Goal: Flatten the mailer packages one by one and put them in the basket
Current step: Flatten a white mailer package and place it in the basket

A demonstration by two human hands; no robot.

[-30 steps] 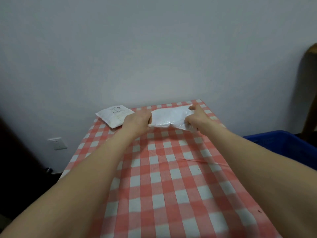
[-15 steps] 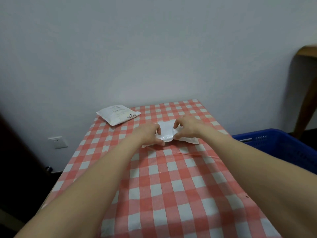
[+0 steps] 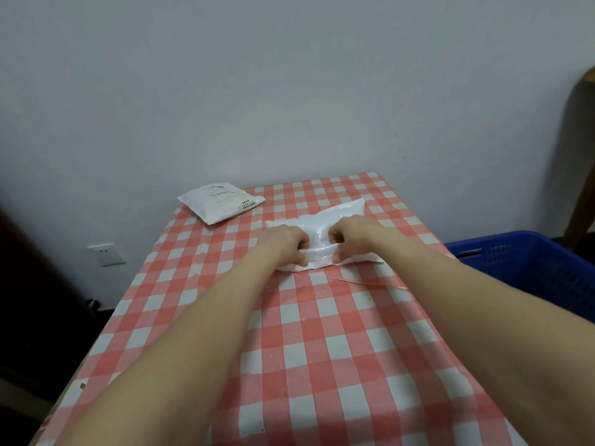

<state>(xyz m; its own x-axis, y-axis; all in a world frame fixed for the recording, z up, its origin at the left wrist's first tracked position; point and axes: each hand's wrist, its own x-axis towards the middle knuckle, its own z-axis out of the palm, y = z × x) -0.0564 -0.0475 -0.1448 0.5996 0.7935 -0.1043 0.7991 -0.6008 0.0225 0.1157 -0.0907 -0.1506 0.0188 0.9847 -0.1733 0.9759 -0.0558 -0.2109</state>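
Left hand (image 3: 285, 243): palm down on the left part of the white mailer, fingers curled and pinching its near folded edge.
Right hand (image 3: 349, 236): palm down on the right part of the same mailer, fingers curled and pinching that folded edge too.
White mailer (image 3: 318, 235): glossy plastic, lying on the worktop toward the far half, between and under both hands; far right corner sticking up toward the wall, near edge folded into a band running from one hand to the other.
Second mailer (image 3: 220, 202): white, puffy, printed label on top, resting at the far left corner of the worktop, partly past the edge, well apart from the hands.
Worktop (image 3: 322, 342): covered with a red-and-white checked cloth, a thin crease visible just near the right hand.
Blue basket (image 3: 531, 265): plastic, perforated walls, standing to the right of the worktop and lower than it; contents hidden from this angle.
Wall socket (image 3: 105, 253): white, on the wall left of the worktop.
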